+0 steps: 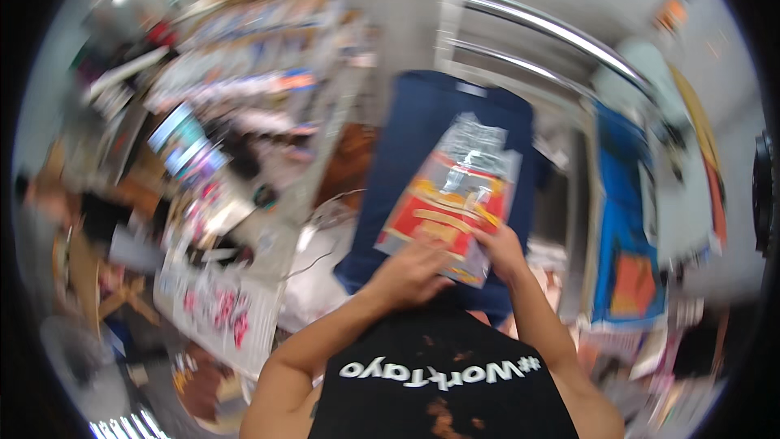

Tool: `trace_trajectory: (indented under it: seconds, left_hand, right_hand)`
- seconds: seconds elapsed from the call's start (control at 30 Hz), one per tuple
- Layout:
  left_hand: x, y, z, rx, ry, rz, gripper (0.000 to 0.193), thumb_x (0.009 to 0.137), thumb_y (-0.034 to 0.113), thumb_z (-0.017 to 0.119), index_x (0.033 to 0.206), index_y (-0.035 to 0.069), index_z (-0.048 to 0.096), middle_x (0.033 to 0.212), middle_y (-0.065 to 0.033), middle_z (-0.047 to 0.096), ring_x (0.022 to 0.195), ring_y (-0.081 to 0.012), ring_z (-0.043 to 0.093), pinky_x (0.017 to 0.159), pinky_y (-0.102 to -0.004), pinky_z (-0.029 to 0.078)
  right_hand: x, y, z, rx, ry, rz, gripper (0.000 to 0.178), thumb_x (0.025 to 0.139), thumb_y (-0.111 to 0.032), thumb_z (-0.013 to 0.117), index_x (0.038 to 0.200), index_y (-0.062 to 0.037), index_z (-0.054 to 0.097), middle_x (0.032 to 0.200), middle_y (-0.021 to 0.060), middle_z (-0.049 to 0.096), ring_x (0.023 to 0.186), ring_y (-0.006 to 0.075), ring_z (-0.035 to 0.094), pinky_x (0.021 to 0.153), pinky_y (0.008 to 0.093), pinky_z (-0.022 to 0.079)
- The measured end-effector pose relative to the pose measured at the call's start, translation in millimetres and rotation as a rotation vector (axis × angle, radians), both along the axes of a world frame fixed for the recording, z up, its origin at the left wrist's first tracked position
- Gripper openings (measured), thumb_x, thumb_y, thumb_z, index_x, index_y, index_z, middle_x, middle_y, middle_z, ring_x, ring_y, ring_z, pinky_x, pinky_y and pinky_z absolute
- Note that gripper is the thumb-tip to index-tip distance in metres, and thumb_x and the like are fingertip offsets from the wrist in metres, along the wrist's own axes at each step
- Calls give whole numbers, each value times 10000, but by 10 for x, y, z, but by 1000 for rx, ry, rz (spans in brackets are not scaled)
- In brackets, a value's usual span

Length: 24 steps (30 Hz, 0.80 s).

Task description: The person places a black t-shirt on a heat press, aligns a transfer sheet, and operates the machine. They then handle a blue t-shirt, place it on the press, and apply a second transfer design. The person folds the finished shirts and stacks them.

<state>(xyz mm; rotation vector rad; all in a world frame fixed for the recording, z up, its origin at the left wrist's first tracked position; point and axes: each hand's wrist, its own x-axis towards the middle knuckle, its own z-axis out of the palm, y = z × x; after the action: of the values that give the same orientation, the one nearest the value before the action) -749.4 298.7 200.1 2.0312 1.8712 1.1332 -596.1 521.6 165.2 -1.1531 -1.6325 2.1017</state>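
A clear plastic film sheet printed in red and yellow point(455, 207) lies over a navy blue shirt point(414, 126) spread out in front of me. The upper part of the film is clear and shiny. At its lower left edge, my left hand point(410, 272) grips the film, fingers bent over the print and thumb by the near edge. My right hand point(502, 250) pinches the film's right edge near the bottom, fingers closed. Motion blur softens both hands, and some fingertips are hidden.
To the left, a long table point(276, 236) carries rows of packed items and a lit screen point(187, 142). Metal rails point(536, 28) run behind the shirt on the right. Beyond them stands a blue-framed panel point(621, 228) with an orange patch. White plastic point(317, 276) lies beside the shirt.
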Motion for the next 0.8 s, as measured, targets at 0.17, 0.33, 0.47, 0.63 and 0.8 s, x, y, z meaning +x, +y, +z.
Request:
trace_trajectory:
  seconds: [0.17, 0.33, 0.47, 0.63, 0.8]
  left_hand:
    - [-451, 281, -222, -175, 193, 211, 412, 970, 239, 732, 1332, 47, 684, 1478, -199, 594, 1470, -429, 469, 1271, -634, 286]
    - [-668, 294, -567, -313, 280, 258, 507, 983, 342, 733, 1410, 79, 662, 1567, -198, 546, 1516, -449, 419, 1280, -664, 227]
    - [-665, 174, -687, -225, 290, 284, 543, 978, 359, 741, 1436, 80, 654, 1601, -197, 521, 1530, -448, 409, 1289, -662, 200]
    - [-752, 111, -645, -221, 192, 257, 576, 985, 376, 726, 1480, 95, 633, 1625, -191, 503, 1549, -448, 386, 1297, -655, 176]
    - [-830, -63, -661, -299, 329, 231, 690, 1006, 464, 669, 1606, 158, 517, 1700, -165, 426, 1611, -433, 285, 1317, -641, 127]
  right_hand:
    - [8, 603, 124, 61, -299, 62, 348, 977, -200, 780, 1267, -19, 718, 1133, 103, 765, 966, 181, 721, 851, 335, 572]
    - [217, 343, 103, 1055, -543, -2, 520, 949, -369, 766, 1332, -28, 682, 1380, 180, 671, 1300, 396, 617, 1108, 530, 486]
    - [373, -115, -172, 1297, -547, 251, 606, 979, -463, 709, 1408, -39, 659, 1563, 184, 543, 1524, 393, 405, 1293, 586, 236]
    - [440, -195, -295, 1369, -484, 181, 621, 992, -479, 690, 1431, -41, 651, 1580, 173, 538, 1543, 390, 391, 1307, 579, 212]
    - [450, -184, -265, 1356, -413, 191, 615, 911, -404, 768, 1388, -31, 662, 1560, 189, 549, 1502, 438, 429, 1286, 605, 253]
